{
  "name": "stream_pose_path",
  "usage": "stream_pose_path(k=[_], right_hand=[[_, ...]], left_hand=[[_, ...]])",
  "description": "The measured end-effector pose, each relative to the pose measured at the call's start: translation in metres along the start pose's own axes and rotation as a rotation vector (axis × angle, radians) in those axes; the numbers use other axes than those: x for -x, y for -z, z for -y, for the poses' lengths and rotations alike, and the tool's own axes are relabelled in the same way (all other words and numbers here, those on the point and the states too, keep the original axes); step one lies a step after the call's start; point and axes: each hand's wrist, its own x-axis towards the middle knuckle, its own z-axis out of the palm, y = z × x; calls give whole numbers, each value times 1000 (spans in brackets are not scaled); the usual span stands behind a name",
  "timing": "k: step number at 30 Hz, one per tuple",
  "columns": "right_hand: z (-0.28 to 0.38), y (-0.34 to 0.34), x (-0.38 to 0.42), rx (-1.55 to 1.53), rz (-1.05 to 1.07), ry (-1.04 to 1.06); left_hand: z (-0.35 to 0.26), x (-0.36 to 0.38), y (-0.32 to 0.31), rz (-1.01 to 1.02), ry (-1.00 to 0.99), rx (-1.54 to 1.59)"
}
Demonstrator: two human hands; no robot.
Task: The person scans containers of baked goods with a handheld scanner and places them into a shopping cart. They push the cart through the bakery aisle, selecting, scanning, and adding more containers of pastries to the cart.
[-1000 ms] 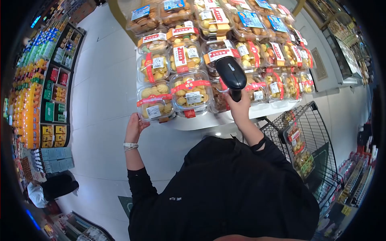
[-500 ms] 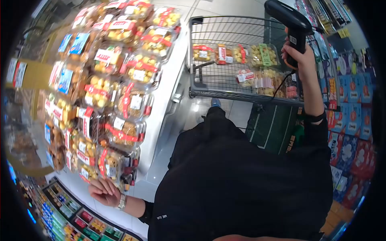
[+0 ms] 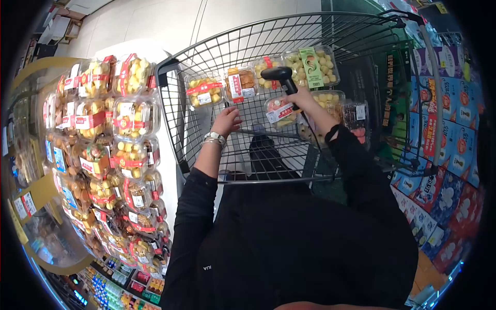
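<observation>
My right hand (image 3: 306,101) grips a black handheld barcode scanner (image 3: 284,81), its cord hanging below. The scanner is over the shopping cart (image 3: 222,175), its head near a clear box with a red band (image 3: 266,66). My left hand (image 3: 226,124), a watch on its wrist, hovers inside the cart with nothing in it, fingers loosely apart. Just above it are a box of yellow pastries (image 3: 204,98) and a box of brown pastries (image 3: 247,78). Further right sit a green-labelled box (image 3: 323,64), a pinkish box (image 3: 280,109) and a dark box (image 3: 355,114).
Stacked clear pastry boxes (image 3: 132,121) fill the display to my left, beside a white ledge (image 3: 173,217). Blue and red packages (image 3: 454,137) line the right side. Pale floor tiles (image 3: 248,13) lie beyond the cart. Shelves with drinks (image 3: 111,292) stand at the lower left.
My left hand has moved from the front end of the display into the cart. My right hand has lowered the scanner over the boxes. The view has shifted, bringing the cart closer.
</observation>
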Motion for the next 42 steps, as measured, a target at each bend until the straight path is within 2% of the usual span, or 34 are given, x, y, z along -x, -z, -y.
stream_pose_path(k=[1, 2, 5, 7, 10, 13, 16, 20, 23, 26, 28, 30, 34, 35, 37, 40, 42], right_hand=[[-38, -9, -19, -121, 34, 33], [-49, -12, -19, -75, 76, 19], [-62, -18, -7, -115, 122, -89], [-47, -16, 7, -247, -7, -80], [-106, -22, -17, -392, -29, -25], [-122, -26, -23, -269, -96, -103], [-115, -24, -21, -126, -46, -147], [-107, -26, -23, -65, -88, -135], [-105, -23, -28, 82, -53, -222], [-81, -21, -27, 246, 24, -293], [-68, -20, -26, 509, 197, -351], [-81, -31, -25, 439, 179, -348], [-90, -38, -25, 243, 175, -326], [-89, -39, -24, 244, 181, -326], [-89, -39, -20, 304, 8, -351], [-90, -39, -10, 191, -63, -338], [-89, -43, -9, 285, -79, -334]], left_hand=[[8, -20, 4, -98, 59, -19], [11, -32, 7, -100, 75, -22], [18, -63, 14, -285, 165, 72], [20, -79, 10, -341, 152, 113], [21, -101, 1, -407, 128, 172], [25, -114, -7, -543, 130, 233], [36, -123, 2, -448, 89, 336], [46, -129, 3, -431, 87, 422], [45, -134, 2, -458, 95, 438], [47, -131, 3, -444, 74, 479], [46, -127, 2, -419, 55, 522], [46, -123, 2, -347, 10, 524], [49, -124, 7, -352, 16, 591], [50, -128, 8, -372, 15, 632], [45, -127, 4, -420, -9, 653], [43, -135, 3, -504, -33, 692], [43, -140, 5, -562, -13, 621]])
